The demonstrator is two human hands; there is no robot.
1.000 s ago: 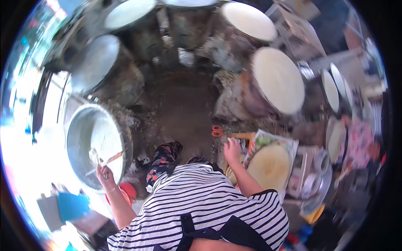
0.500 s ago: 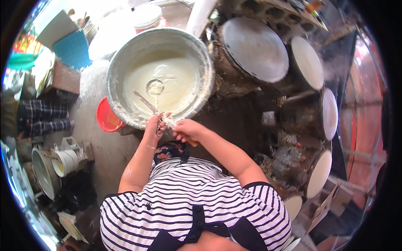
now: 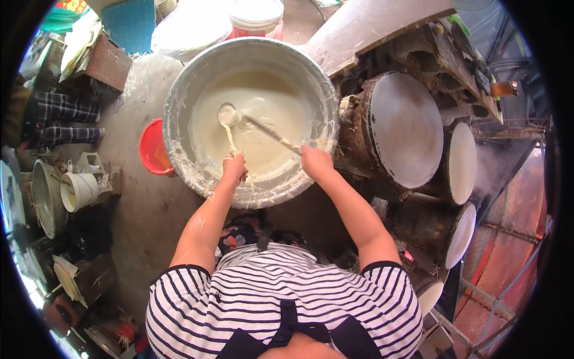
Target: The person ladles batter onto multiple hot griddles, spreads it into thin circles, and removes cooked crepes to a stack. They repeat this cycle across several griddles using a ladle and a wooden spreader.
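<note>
A large metal basin [image 3: 179, 119] in front of me holds pale cream batter [image 3: 269, 155], with smears along its rim. My left hand [image 3: 234, 167] is closed on the batter-coated handle of a ladle [image 3: 226, 113] over the basin's near half; its round scoop rests in the batter left of centre. My right hand [image 3: 315, 161] grips a long flat stick [image 3: 271, 131] at the basin's right side, the stick's far tip in the batter just right of the scoop.
Round griddles [image 3: 406, 128] on drum stoves curve along my right. A red bucket [image 3: 154, 143] sits left of the basin, white buckets [image 3: 78, 191] farther left. Another person's legs in plaid trousers [image 3: 66, 113] show at left. A white lidded pail [image 3: 256, 15] stands behind the basin.
The view has turned to face the basin, formerly on my left. My right hand moved from near the right-hand tray onto the stick; since half a second ago my hands have moved apart.
</note>
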